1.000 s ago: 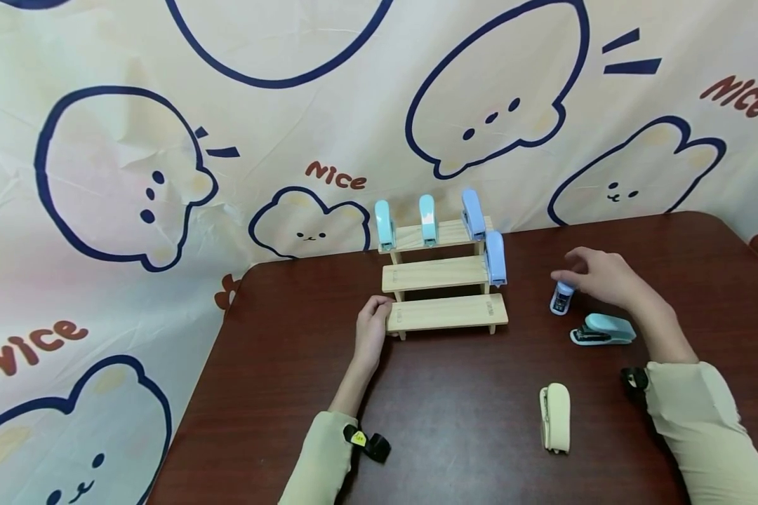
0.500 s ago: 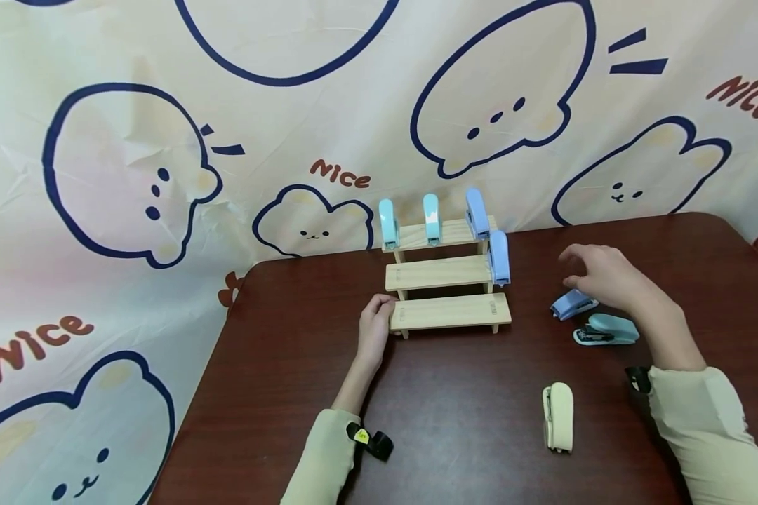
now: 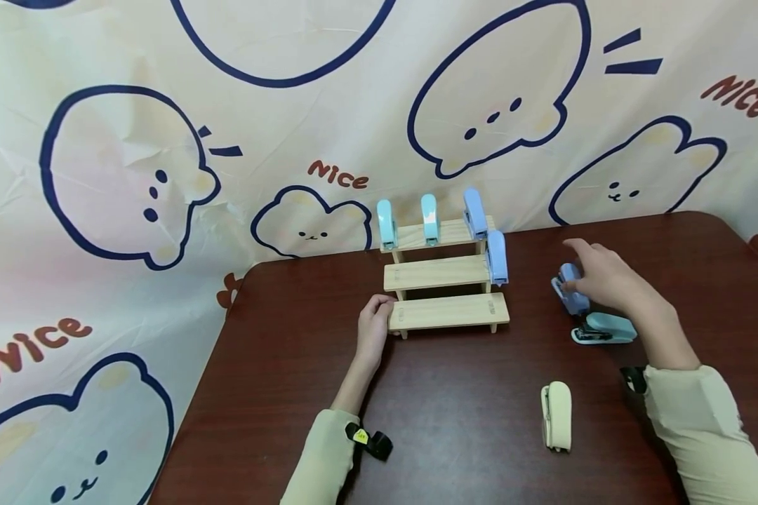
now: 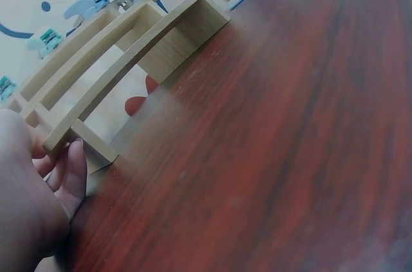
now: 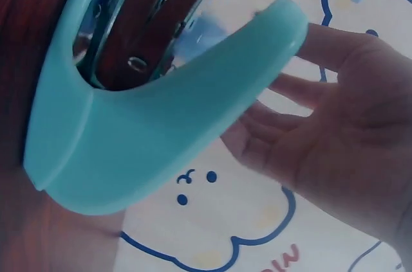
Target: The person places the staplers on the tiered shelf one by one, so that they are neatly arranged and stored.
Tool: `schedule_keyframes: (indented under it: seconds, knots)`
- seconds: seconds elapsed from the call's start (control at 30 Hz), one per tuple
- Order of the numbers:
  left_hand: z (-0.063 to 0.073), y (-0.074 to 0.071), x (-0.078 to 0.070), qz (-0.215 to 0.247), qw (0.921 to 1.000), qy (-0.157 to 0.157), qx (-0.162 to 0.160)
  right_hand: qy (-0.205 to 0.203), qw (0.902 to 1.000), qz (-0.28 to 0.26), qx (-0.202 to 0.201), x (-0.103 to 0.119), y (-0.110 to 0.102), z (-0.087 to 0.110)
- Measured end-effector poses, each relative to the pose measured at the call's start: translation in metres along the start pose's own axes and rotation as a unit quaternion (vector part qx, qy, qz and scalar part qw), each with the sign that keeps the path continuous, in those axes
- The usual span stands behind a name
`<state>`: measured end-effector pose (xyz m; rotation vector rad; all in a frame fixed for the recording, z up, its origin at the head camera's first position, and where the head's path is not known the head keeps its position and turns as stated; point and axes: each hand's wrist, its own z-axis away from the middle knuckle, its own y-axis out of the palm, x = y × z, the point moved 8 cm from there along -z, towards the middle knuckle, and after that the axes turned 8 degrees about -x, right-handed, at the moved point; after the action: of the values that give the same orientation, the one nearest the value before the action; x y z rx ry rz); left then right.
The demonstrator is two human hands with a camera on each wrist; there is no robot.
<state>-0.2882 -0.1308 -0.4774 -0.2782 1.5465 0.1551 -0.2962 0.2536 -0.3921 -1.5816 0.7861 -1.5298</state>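
At the left end of the lowest tier of a three-tier wooden display stand [image 3: 448, 313], my left hand [image 3: 374, 326] grips the wood between thumb and fingers, as the left wrist view also shows. My right hand [image 3: 606, 277] hovers over a blue stapler [image 3: 571, 298] on the table, its index finger extended and its thumb overlapping the stapler. Just in front of that lies a teal stapler [image 3: 609, 328], which looms large in the right wrist view and hides some fingertips. A cream stapler [image 3: 557, 416] lies nearer me.
Two light-blue staplers [image 3: 430, 219] and a periwinkle stapler [image 3: 475, 214] stand on the top tier. Another periwinkle stapler [image 3: 497, 257] stands at the middle tier's right end. Behind the dark brown table [image 3: 467, 414] hangs a cartoon-printed cloth [image 3: 278, 140].
The blue stapler by my right hand has turned on the table, from end-on to slanting away, its near end now by the teal stapler. My left hand keeps its grip on the stand.
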Motion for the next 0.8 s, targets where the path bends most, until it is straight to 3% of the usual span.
schedule_keyframes:
  seconds: [0.33, 0.63, 0.8]
  knots:
    - [0.000, -0.001, -0.001, -0.003, 1.0000, -0.001, -0.001, -0.011, 0.9990, 0.003, 0.042, -0.015, 0.014, -0.006]
    - [0.000, -0.001, -0.001, 0.002, 1.0000, -0.006, -0.002, -0.011, 0.9988, -0.028, 0.040, -0.015, 0.018, -0.009]
    - [0.000, 0.000, 0.000, 0.004, 1.0000, -0.008, 0.000, -0.009, 0.9990, -0.041, 0.015, -0.019, 0.015, -0.010]
